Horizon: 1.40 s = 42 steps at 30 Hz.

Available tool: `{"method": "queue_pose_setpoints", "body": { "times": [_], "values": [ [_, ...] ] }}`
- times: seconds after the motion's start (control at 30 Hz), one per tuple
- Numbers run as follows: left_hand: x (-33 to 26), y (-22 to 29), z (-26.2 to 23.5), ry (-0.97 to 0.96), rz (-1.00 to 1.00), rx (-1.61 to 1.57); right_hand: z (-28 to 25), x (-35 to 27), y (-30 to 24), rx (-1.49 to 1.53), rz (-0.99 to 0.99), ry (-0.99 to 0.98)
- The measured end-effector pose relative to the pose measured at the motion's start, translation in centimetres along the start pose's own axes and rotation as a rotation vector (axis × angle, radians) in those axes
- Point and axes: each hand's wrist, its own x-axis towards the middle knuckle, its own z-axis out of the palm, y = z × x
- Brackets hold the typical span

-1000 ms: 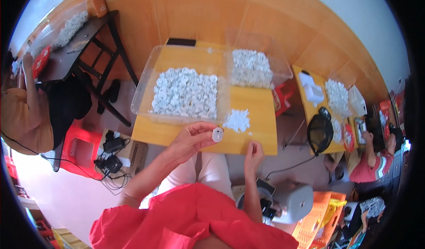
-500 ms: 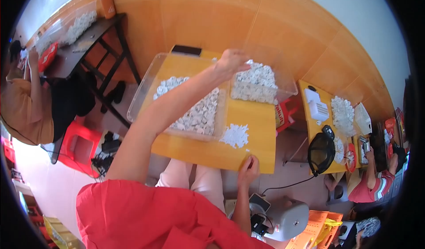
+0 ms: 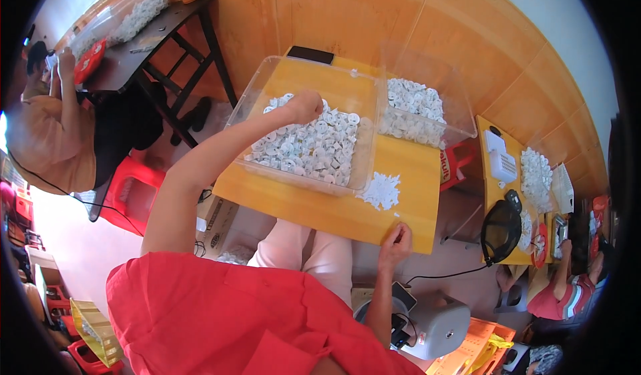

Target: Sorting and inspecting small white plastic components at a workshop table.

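A clear plastic bin (image 3: 294, 175) on the yellow table (image 3: 280, 201) holds a heap of small white round plastic parts (image 3: 307, 149). Over the far side of that heap is my left hand (image 3: 306, 107), its fingers curled downward; whatever they grip is hidden. My right hand (image 3: 397, 241) is at the table's front edge with thumb and fingers pinched together, and I cannot make out anything between them. Just beyond it lies a tiny white piece (image 3: 396, 214), near a loose pile of small white pieces (image 3: 380, 191) beside the bin's right corner.
A second clear bin (image 3: 461, 137) of white parts stands at the back right, and a black phone (image 3: 310, 55) lies at the back. To the right, a side table (image 3: 492, 185) holds a black mesh fan (image 3: 502, 231). People sit working at far left and far right.
My left hand has moved from near the back right bin, leftward and nearer, to the heap in the larger bin. My right hand stays pinched at the table edge. The whole view has shifted.
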Motion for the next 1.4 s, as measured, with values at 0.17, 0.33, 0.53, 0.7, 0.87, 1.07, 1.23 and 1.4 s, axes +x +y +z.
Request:
{"method": "queue_pose_setpoints", "body": {
  "times": [0.17,0.33,0.53,0.7,0.87,1.07,1.23,1.4],
  "values": [
    [1.2,-1.2,4.7,-0.019,-0.071,0.170,-0.5,-0.4,-1.3,-0.003,0.111,-0.025],
    [1.6,-0.2,6.4,0.099,-0.010,0.224,-0.5,1.2,-1.9,0.038,0.174,0.025],
    [1.8,-0.1,5.3,0.185,0.109,0.174,-0.5,2.1,-0.7,0.389,0.386,0.096],
    [0.5,0.9,1.9,0.150,-0.107,-0.287,-2.0,3.2,-2.7,-0.202,-0.121,-0.225],
    [-3.0,3.1,-2.4,0.132,-0.203,-0.981,-1.7,3.0,-3.0,-0.294,-0.184,-0.377],
    [-12.6,7.8,-6.1,0.126,-0.224,-1.421,-3.0,1.9,-4.4,-0.327,-0.290,-0.455],
    [-18.8,9.4,-2.2,0.104,-0.308,-1.620,-3.6,0.7,-5.2,-0.297,-0.368,-0.558],
    [-21.5,10.7,2.1,0.012,-0.399,-1.763,-4.1,0.0,-5.0,-0.296,-0.467,-0.509]
  ]
}}
